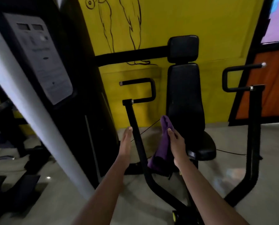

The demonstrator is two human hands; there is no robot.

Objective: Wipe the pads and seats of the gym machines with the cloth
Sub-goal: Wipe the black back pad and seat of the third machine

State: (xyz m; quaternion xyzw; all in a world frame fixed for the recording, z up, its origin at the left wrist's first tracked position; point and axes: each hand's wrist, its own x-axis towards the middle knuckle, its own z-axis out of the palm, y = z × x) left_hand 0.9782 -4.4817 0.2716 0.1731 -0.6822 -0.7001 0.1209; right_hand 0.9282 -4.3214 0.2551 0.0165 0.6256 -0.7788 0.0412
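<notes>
A person's right hand [176,143] grips a purple cloth [164,140], the fabric bunched against the palm with one end standing above the thumb and the rest hanging down toward the floor [192,184], as both arms reach toward a seated gym machine. The left hand [126,140] is open and empty, fingers straight, held just beside the machine's near black lever arm [138,135]; whether it touches the bar cannot be told. Just beyond the cloth stand the machine's black back pad [185,98] and, above it, the smaller head pad [182,47], with the seat [205,148] low and to the right of the cloth hand. The cloth appears close to the lower edge of the back pad but not clearly pressed on it, so the step in hand looks like the approach to this machine, before wiping proper begins. The next move would seem to call for carrying the cloth flat onto the back pad or seat and sweeping across the vinyl, reaching between the two handle frames [142,90] without snagging the hanging end. The weight-stack housing [43,59] stands at left, against a yellow wall [200,17] with a line drawing.
</notes>
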